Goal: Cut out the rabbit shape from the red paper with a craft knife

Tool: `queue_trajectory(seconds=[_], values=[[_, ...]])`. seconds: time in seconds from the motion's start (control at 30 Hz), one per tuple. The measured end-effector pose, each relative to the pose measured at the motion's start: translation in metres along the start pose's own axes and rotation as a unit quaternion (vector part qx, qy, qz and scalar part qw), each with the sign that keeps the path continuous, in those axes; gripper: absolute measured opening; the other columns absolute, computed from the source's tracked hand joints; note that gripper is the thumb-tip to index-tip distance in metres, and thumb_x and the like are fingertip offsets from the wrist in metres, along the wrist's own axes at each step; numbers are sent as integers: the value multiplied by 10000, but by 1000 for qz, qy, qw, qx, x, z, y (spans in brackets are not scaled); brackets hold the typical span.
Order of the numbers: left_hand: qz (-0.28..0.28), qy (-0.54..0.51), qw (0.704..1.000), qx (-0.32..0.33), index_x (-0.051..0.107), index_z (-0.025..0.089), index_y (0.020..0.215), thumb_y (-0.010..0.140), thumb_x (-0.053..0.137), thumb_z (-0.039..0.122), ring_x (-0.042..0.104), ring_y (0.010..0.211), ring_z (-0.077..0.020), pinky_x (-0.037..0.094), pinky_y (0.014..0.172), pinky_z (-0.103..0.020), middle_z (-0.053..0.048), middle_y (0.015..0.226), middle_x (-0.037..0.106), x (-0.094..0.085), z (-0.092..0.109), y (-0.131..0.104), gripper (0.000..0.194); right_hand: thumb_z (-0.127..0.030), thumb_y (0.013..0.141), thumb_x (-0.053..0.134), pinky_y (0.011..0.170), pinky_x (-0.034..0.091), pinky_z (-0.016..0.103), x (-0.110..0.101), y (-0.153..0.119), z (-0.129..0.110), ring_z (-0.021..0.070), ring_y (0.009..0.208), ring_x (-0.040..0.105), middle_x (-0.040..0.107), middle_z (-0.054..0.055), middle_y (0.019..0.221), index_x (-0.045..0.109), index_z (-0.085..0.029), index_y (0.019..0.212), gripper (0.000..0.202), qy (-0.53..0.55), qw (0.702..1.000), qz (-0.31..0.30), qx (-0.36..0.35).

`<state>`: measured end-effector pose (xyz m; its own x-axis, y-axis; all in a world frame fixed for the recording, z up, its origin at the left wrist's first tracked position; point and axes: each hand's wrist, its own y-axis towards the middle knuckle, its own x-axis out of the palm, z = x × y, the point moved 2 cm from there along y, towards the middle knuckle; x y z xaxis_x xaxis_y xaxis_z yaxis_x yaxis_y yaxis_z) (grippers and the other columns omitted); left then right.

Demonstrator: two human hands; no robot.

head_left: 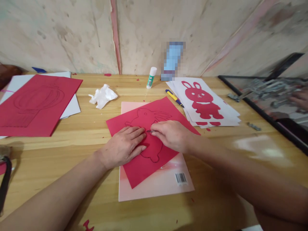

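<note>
A red sheet of paper (pixel 134 175) with a rabbit outline drawn in dark lines lies at an angle on a pale pink book (pixel 154 192) with a barcode. My left hand (pixel 124 146) rests flat on the sheet's left part, its fingers stretched out over the outline. Pinched in my right hand (pixel 168 133) is a small thin metal blade (pixel 149 131). Its point meets the paper by the left fingertips, near the middle of the rabbit. Most of the blade is hidden inside my fingers.
Behind the book stand a glue stick (pixel 151 78) and crumpled tissue (pixel 103 96). A yellow and blue pen (pixel 174 98) touches white sheets bearing a red paper rabbit (pixel 208 110). Left is red paper (pixel 55 106) with a lantern-like drawing; right, a black-framed mirror-like panel (pixel 260 117).
</note>
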<state>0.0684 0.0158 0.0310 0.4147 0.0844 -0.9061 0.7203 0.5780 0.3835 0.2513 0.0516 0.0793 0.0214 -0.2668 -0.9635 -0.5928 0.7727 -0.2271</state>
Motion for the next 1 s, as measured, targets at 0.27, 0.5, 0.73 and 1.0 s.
queue_trajectory(seconds=[0.27, 0.5, 0.73, 1.0], values=[[3, -23, 1000, -2, 613, 85, 1185, 986, 412, 340, 572, 1164, -275, 500, 967, -454, -156, 1227, 630, -2, -1, 2, 381, -215, 925, 403, 548, 257, 283, -4, 7, -4, 165, 761, 604, 692, 42, 913, 663, -213, 973, 264, -73, 997, -24, 14], [4, -25, 1000, -1, 613, 98, 1180, 984, 417, 337, 571, 1163, -269, 501, 965, -462, -151, 1219, 636, -2, -2, 2, 366, -196, 920, 405, 542, 263, 287, -2, 10, -5, 172, 742, 614, 699, 55, 908, 667, -201, 988, 271, -72, 997, -26, 7], [-9, -29, 1000, -6, 609, 74, 1188, 978, 432, 332, 561, 1167, -281, 493, 973, -465, -157, 1236, 624, -1, -2, 2, 377, -198, 908, 412, 524, 258, 284, -2, 12, -6, 176, 713, 619, 705, 53, 879, 672, -209, 986, 272, -75, 997, -32, 1], [-6, -31, 999, -11, 592, 100, 1208, 986, 408, 343, 568, 1156, -269, 502, 959, -464, -149, 1236, 624, -2, -1, 4, 378, -179, 902, 420, 519, 283, 280, -3, 12, -9, 185, 715, 635, 707, 69, 861, 669, -191, 972, 260, -85, 996, -40, 1]])
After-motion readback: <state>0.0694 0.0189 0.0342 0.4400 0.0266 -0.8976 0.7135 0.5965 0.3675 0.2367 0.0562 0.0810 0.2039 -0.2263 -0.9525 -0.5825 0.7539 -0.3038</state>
